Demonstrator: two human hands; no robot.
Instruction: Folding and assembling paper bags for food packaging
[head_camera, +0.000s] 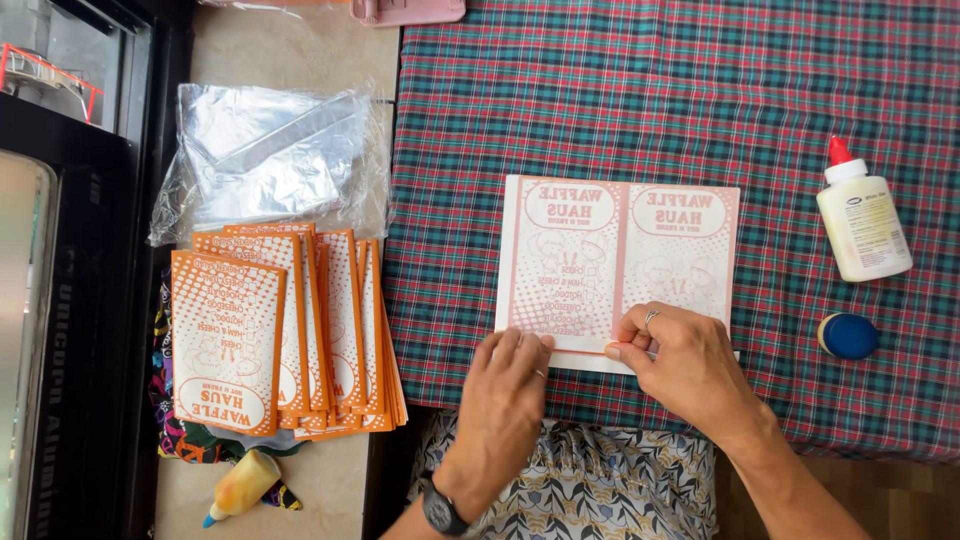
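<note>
Fingers (628, 338) of the right hand (680, 365) pinched narrow on the near edge of the printed paper sheet (620, 255), thumb and forefinger closing on a thin folded strip (585, 345) along that edge. Left hand (508, 385) flat, fingers together and extended, pressing the same strip just beside the right. Both hands touch the sheet; neither is nearer. The sheet lies directly ahead of the fingertips, its long axis running left to right, parallel to the strip and across both hands. It rests on the plaid cloth (640, 100) covering the bench. Glue bottle (862, 220) and a blue round object (848, 335) sit well apart to the right; stack of orange printed bags (280, 330) to the left.
</note>
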